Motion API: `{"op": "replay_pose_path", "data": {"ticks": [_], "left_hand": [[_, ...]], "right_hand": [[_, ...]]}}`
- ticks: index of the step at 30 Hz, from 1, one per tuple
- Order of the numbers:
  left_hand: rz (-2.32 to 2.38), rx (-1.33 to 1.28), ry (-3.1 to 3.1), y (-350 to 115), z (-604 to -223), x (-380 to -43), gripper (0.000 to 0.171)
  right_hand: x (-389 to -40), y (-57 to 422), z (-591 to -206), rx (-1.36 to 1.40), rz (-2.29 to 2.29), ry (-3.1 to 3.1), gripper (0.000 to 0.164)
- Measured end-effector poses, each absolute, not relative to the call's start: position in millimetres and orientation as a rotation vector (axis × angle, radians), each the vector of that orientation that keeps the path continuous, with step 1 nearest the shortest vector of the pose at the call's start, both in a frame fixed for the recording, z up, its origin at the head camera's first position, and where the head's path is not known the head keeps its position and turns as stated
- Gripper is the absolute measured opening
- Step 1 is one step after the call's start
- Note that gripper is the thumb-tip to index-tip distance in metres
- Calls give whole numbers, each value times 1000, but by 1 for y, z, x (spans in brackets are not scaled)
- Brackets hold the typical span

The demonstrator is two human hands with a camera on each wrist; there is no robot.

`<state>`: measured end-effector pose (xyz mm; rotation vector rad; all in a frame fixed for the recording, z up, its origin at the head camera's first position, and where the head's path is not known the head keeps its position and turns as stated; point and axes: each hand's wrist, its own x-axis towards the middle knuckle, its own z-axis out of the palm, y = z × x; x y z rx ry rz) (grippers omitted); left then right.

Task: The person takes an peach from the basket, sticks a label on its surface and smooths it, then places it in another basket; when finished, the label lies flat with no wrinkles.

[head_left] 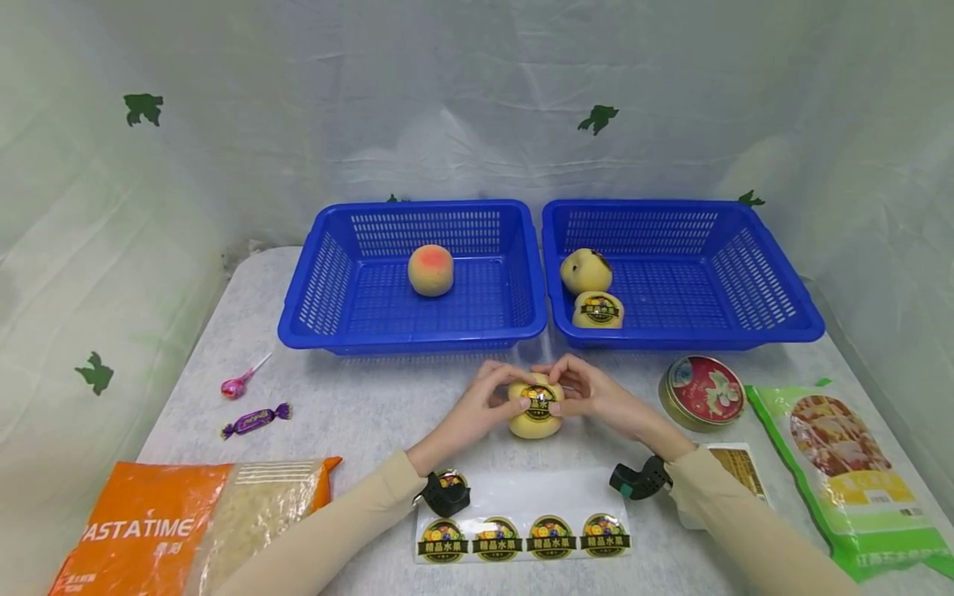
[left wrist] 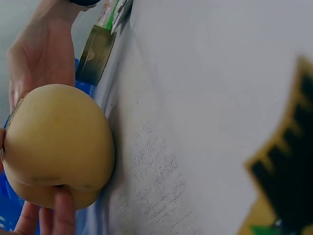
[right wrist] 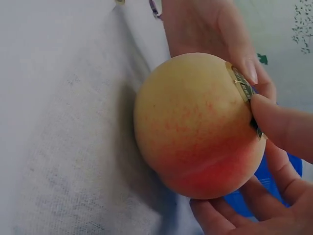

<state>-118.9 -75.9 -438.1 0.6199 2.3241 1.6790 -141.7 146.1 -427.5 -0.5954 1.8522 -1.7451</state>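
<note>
Both hands hold one peach (head_left: 533, 427) between them just above the sticker sheet. It is pale yellow, and its red blush shows in the right wrist view. A round black-and-gold sticker (head_left: 538, 401) with a fruit picture lies on the side facing me. My left hand (head_left: 490, 396) grips the peach from the left, thumb on the sticker's left edge. From the right, my right hand (head_left: 589, 391) grips it, with its thumb (right wrist: 283, 125) pressing the sticker's other edge. The sticker sheet (head_left: 532, 488) carries several similar labels along its near row and one at upper left.
Behind stand two blue baskets: the left one (head_left: 410, 338) contains a peach (head_left: 431, 271), the right one (head_left: 693, 334) two stickered peaches (head_left: 585, 273). A lollipop (head_left: 235, 386), wrapped candy (head_left: 257, 421) and orange bag (head_left: 160, 513) lie left. Right are a round tin (head_left: 704, 392) and green bag (head_left: 857, 472).
</note>
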Motion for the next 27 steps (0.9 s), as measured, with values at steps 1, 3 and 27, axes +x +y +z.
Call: {"op": "replay_pose_path", "data": {"ticks": [1, 3, 27], "left_hand": [[1644, 636, 2343, -76, -438, -118, 29], [1580, 660, 2386, -76, -439, -118, 33], [1449, 892, 2550, -58, -403, -113, 43]], "right_hand": [[-141, 147, -427, -610, -1750, 1852, 30], [-140, 148, -427, -631, -1756, 1862, 29], [-129, 301, -387, -503, -1874, 2208, 32]]}}
